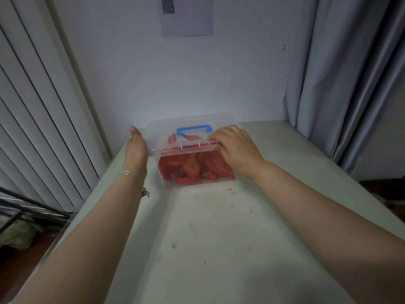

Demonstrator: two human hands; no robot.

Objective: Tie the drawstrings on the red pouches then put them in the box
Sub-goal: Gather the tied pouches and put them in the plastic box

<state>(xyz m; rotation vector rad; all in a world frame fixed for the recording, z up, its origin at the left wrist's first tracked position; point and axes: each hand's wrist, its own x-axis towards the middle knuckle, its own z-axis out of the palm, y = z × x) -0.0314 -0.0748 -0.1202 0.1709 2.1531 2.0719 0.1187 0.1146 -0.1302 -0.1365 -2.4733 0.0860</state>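
- A clear plastic box [197, 170] stands at the far end of the pale tabletop [219, 238], close to the wall.
- Red pouches [192, 166] lie packed inside it, showing through the front wall.
- A clear lid [188, 137] with a blue handle [194, 129] sits on the box.
- The left hand [137, 145] rests flat beside the box's left side, fingers straight, gripping nothing.
- The right hand [234, 143] curls its fingers over the lid's front right edge.
- A thin bracelet [126, 172] circles the left wrist.
- Small red crumbs [232, 190] lie on the tabletop just in front of the box.
- A sheet of paper [187, 16] hangs on the wall above.
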